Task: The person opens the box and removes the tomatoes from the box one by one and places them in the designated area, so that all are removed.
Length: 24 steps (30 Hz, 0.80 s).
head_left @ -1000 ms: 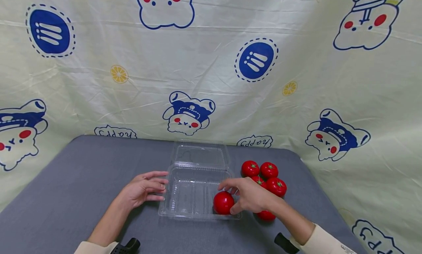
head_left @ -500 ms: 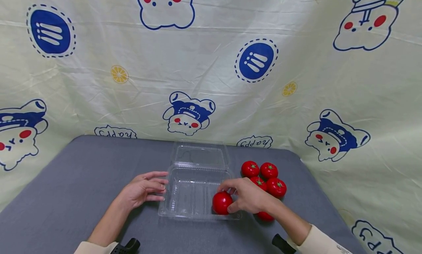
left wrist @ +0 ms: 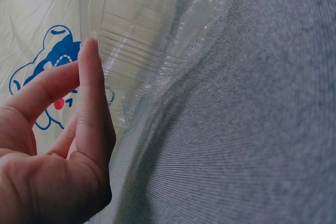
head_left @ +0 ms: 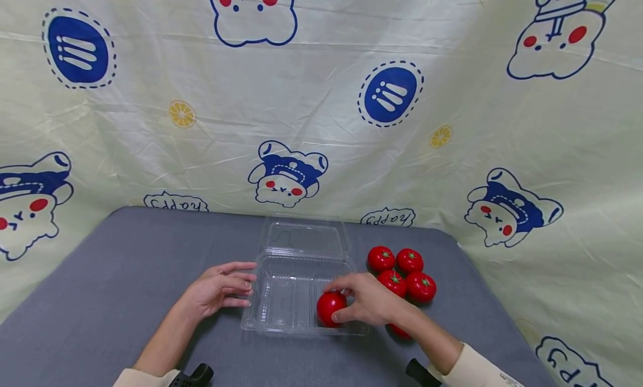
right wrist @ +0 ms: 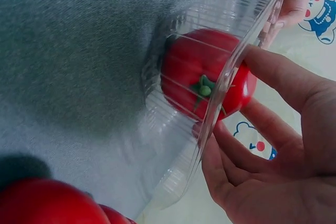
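Observation:
A clear plastic clamshell box (head_left: 281,326) lies on the table, its lid (head_left: 305,236) folded back towards the wall. Inside its near right part is a glossy red tomato (head_left: 329,309), which my right hand (head_left: 369,300) grips between thumb and fingers. Through the box wall in the right wrist view, the tomato (right wrist: 197,69) shows its green stem turned sideways. At the box's left rim my left hand (head_left: 221,289) holds its fingers extended, fingertips right at the plastic. The left wrist view shows those fingers (left wrist: 90,98) against the side of the box.
Several more red tomatoes (head_left: 421,287) are grouped on the grey table to the right of the box. One tomato (head_left: 400,332) is partly hidden under my right forearm. A printed cloth (head_left: 221,163) hangs behind the table's far edge.
My right hand has shifted slightly left within the box, and the tomato has moved left with it. The left hand and the box have stayed where they were.

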Each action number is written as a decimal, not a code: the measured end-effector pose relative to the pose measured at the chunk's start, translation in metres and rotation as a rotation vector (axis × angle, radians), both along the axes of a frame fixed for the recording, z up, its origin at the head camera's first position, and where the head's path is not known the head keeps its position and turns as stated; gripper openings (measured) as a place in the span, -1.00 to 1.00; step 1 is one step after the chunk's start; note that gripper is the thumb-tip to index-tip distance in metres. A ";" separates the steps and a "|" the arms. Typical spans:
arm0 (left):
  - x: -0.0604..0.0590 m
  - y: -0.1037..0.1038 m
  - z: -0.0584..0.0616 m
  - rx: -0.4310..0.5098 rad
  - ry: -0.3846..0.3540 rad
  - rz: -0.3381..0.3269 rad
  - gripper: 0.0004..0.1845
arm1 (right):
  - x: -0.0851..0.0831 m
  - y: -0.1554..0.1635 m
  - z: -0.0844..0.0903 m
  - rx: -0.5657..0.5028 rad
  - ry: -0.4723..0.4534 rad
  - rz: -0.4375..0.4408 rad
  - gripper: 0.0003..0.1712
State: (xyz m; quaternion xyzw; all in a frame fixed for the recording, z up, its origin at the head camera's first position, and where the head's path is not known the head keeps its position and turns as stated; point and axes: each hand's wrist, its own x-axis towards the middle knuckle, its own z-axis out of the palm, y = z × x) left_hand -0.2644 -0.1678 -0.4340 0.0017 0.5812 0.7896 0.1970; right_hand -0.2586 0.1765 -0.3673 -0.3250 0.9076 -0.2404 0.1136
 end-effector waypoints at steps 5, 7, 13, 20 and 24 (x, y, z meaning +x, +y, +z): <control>0.000 0.000 0.000 -0.005 -0.002 0.002 -0.33 | 0.001 -0.005 -0.002 -0.016 -0.018 -0.037 -0.47; 0.000 0.000 -0.001 -0.007 -0.006 0.007 -0.33 | 0.000 -0.006 -0.003 -0.027 -0.014 -0.050 -0.49; 0.000 -0.001 -0.002 -0.005 -0.005 0.011 -0.35 | -0.001 -0.009 -0.008 -0.058 0.009 -0.073 -0.56; 0.001 -0.002 -0.003 0.009 0.027 -0.011 -0.36 | -0.003 -0.013 -0.009 -0.055 -0.018 -0.090 -0.51; 0.001 -0.001 -0.002 0.011 0.022 -0.009 -0.34 | -0.003 -0.015 -0.009 -0.040 -0.041 -0.086 -0.41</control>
